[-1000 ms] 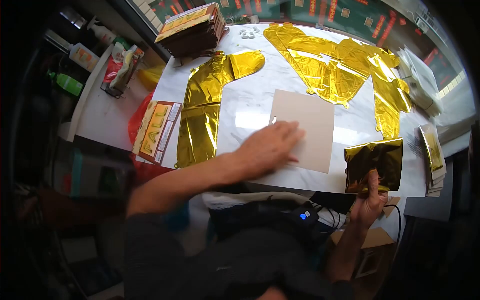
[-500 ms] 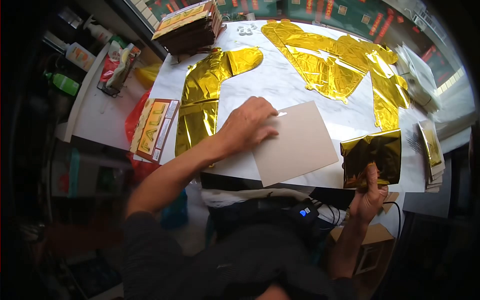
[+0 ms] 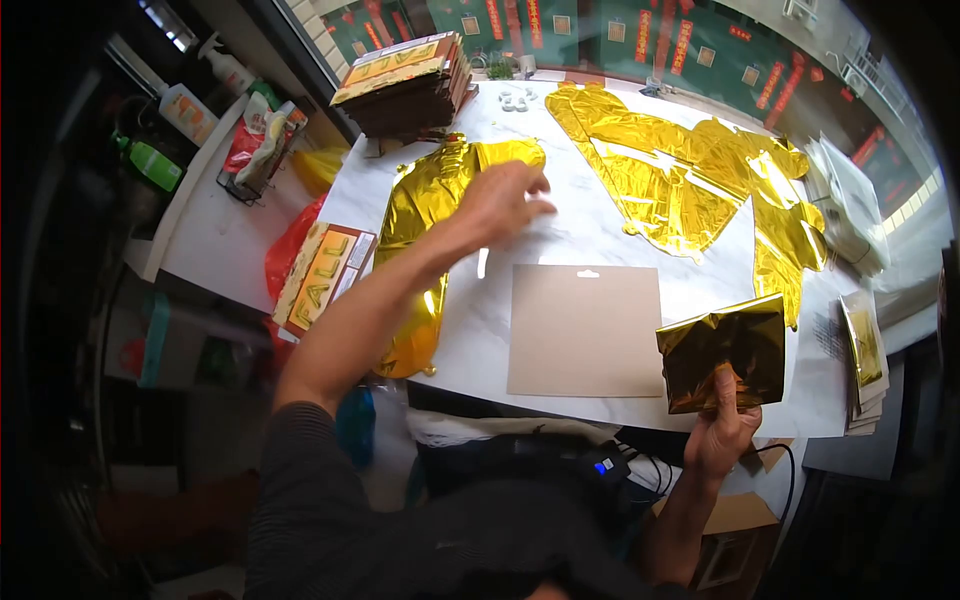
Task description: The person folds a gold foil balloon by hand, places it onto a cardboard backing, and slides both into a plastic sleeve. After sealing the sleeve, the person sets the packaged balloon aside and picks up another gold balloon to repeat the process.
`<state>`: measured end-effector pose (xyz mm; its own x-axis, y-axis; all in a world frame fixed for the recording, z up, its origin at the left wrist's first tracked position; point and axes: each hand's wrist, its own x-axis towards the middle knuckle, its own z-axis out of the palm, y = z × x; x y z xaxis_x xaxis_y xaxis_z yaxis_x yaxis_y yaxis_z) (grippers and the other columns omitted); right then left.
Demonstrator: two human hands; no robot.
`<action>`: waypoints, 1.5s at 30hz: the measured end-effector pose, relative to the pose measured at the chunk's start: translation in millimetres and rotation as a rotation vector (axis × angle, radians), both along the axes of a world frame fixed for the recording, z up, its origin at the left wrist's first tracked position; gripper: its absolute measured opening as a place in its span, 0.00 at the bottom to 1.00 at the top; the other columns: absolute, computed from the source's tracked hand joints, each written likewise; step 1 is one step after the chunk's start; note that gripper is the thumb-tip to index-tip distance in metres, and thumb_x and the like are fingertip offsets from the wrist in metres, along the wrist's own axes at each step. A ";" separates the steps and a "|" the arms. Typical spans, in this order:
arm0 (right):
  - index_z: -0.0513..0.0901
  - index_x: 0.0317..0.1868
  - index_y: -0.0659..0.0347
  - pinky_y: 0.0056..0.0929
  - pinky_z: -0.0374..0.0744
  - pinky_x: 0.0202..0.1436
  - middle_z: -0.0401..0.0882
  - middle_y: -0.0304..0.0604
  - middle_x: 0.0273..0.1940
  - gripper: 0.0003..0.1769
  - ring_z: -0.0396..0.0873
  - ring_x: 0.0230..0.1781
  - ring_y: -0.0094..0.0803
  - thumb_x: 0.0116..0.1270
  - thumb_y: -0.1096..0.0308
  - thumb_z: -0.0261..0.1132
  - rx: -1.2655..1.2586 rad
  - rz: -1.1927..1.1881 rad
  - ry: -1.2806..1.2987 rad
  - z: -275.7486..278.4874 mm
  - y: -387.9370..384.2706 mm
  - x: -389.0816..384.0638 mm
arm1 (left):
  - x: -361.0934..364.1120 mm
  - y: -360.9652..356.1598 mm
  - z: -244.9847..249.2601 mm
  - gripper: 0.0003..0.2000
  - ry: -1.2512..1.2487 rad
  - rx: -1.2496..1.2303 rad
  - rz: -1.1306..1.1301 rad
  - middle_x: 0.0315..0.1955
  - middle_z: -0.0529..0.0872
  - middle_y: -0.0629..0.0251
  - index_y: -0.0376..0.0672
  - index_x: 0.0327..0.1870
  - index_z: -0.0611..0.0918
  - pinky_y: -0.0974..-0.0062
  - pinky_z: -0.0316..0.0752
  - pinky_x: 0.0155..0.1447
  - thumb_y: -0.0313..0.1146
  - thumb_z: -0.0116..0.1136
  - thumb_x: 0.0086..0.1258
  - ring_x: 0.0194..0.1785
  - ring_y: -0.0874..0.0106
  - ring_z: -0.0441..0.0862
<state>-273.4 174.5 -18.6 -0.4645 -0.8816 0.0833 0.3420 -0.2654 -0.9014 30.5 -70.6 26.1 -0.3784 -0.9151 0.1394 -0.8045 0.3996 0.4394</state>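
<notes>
My right hand (image 3: 725, 430) grips a folded gold foil balloon (image 3: 720, 350) by its lower edge, thumb on top, raised over the front right of the table. My left hand (image 3: 500, 205) hovers beside a flat gold foil balloon (image 3: 415, 215), slightly blurred. Its fingers are loosely bent and apart, with nothing seen in them. Between the hands, a beige cardboard sheet (image 3: 585, 335) with a hang slot lies flat and square to the front edge. More gold foil balloons (image 3: 665, 170) are spread across the back right.
A tall stack of printed packages (image 3: 405, 85) stands at the back left of the marble-patterned table (image 3: 480, 320). One "FALL" package (image 3: 325, 280) lies at the left edge. Clear plastic bags (image 3: 845, 205) and a pile of cards with gold foil (image 3: 865, 360) sit along the right edge.
The cardboard sheet has turned from slanted to straight, and my left hand has left it, moving up and left. My right hand still holds the folded balloon, now tilted. The view has shifted.
</notes>
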 end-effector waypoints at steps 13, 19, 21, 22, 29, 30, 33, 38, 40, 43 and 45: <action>0.85 0.51 0.64 0.24 0.81 0.47 0.88 0.38 0.44 0.08 0.84 0.41 0.23 0.75 0.75 0.70 0.117 -0.091 0.123 -18.3 -6.3 -4.6 | 35.2 -207.8 -12.9 0.10 -0.033 -0.417 0.347 0.41 0.93 0.53 0.47 0.47 0.94 0.56 0.83 0.54 0.39 0.68 0.72 0.48 0.54 0.91; 0.83 0.49 0.65 0.24 0.79 0.40 0.86 0.39 0.41 0.08 0.81 0.36 0.24 0.74 0.72 0.64 0.188 -0.185 0.220 -25.1 -2.5 -7.2 | 7.1 -257.0 -3.7 0.18 -0.264 -0.214 0.333 0.36 0.93 0.53 0.42 0.39 0.92 0.54 0.83 0.51 0.51 0.73 0.68 0.44 0.52 0.92; 0.83 0.48 0.65 0.24 0.77 0.36 0.84 0.38 0.39 0.07 0.79 0.32 0.24 0.73 0.72 0.63 0.228 -0.184 0.289 -24.9 2.6 -7.8 | -3.2 -268.8 -8.6 0.23 -0.316 -0.169 0.373 0.38 0.94 0.53 0.42 0.39 0.92 0.52 0.83 0.52 0.56 0.77 0.63 0.47 0.53 0.92; 0.82 0.48 0.65 0.23 0.76 0.34 0.84 0.40 0.39 0.08 0.79 0.31 0.25 0.72 0.72 0.62 0.264 -0.132 0.309 -16.9 1.3 -7.0 | -5.1 -273.3 -11.3 0.24 -0.348 -0.183 0.379 0.40 0.94 0.52 0.42 0.40 0.92 0.51 0.83 0.53 0.56 0.78 0.61 0.49 0.53 0.92; 0.80 0.56 0.68 0.27 0.82 0.44 0.84 0.46 0.46 0.15 0.82 0.40 0.30 0.69 0.77 0.59 0.149 -0.191 0.243 -26.1 0.0 -3.3 | -1.3 -310.0 -31.2 0.18 -0.317 -0.089 0.454 0.45 0.95 0.58 0.47 0.44 0.94 0.53 0.83 0.55 0.45 0.82 0.57 0.51 0.57 0.92; 0.80 0.58 0.70 0.29 0.83 0.51 0.84 0.46 0.49 0.18 0.83 0.46 0.32 0.69 0.77 0.60 0.170 -0.220 0.204 -22.6 1.3 -0.5 | -2.4 -313.2 -32.6 0.17 -0.281 -0.096 0.488 0.45 0.95 0.59 0.48 0.44 0.94 0.55 0.83 0.54 0.44 0.81 0.58 0.50 0.59 0.92; 0.80 0.59 0.70 0.31 0.83 0.53 0.85 0.46 0.49 0.19 0.84 0.47 0.32 0.69 0.76 0.60 0.165 -0.246 0.271 -20.1 1.0 1.3 | 13.2 -315.8 -26.1 0.20 -0.014 -0.001 0.289 0.46 0.95 0.54 0.44 0.48 0.94 0.59 0.84 0.57 0.43 0.82 0.57 0.50 0.58 0.92; 0.79 0.62 0.69 0.32 0.83 0.55 0.85 0.45 0.49 0.20 0.84 0.48 0.33 0.71 0.74 0.62 0.194 -0.111 0.244 -11.7 1.1 -4.7 | 13.1 -280.4 6.6 0.15 0.439 0.100 0.288 0.39 0.94 0.63 0.42 0.47 0.94 0.70 0.82 0.50 0.42 0.79 0.66 0.43 0.72 0.89; 0.79 0.62 0.69 0.32 0.83 0.54 0.85 0.45 0.48 0.20 0.84 0.47 0.33 0.71 0.73 0.63 0.197 -0.148 0.209 -18.0 -1.8 -6.1 | 2.6 -233.3 33.3 0.16 0.570 0.155 0.171 0.37 0.93 0.68 0.41 0.50 0.92 0.74 0.81 0.48 0.43 0.76 0.71 0.39 0.76 0.87; 0.79 0.63 0.67 0.35 0.85 0.54 0.85 0.45 0.52 0.19 0.84 0.51 0.35 0.74 0.71 0.65 0.080 -0.090 0.067 -28.2 4.0 -12.5 | -12.0 -147.3 58.5 0.17 0.396 0.251 -0.064 0.38 0.93 0.67 0.39 0.51 0.91 0.73 0.82 0.50 0.42 0.77 0.71 0.39 0.75 0.87; 0.80 0.64 0.65 0.37 0.85 0.59 0.85 0.44 0.56 0.18 0.83 0.56 0.35 0.77 0.72 0.65 0.045 -0.020 -0.020 -24.5 5.7 -16.8 | -22.1 -85.6 49.8 0.17 0.469 0.396 -0.318 0.37 0.93 0.66 0.37 0.51 0.91 0.71 0.83 0.48 0.40 0.77 0.71 0.38 0.75 0.88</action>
